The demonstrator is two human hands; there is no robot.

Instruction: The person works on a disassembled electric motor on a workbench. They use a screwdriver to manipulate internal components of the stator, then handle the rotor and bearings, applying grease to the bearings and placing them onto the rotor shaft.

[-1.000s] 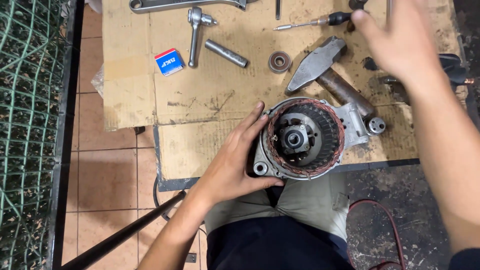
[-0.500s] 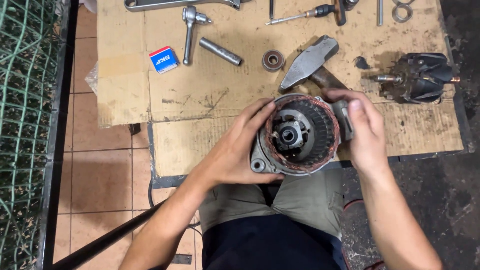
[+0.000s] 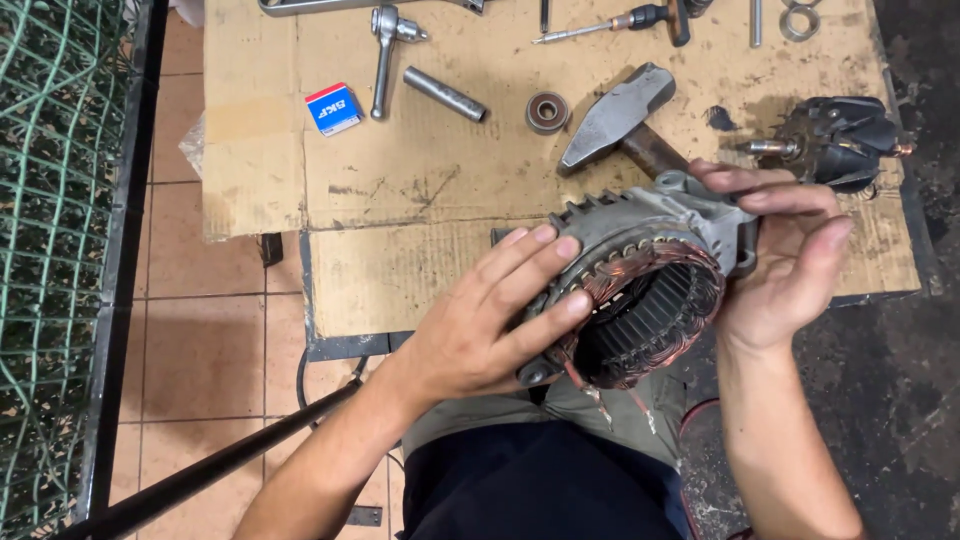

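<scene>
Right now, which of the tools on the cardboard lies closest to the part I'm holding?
The hammer: its head lies just above the alternator housing, while the ratchet and screwdriver lie farther up.

Tilted grey alternator housing (image 3: pixel 655 275), copper-wound

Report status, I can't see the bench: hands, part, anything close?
Left hand and right hand grip alternator housing, tilted above lap. Hammer just behind.
</scene>
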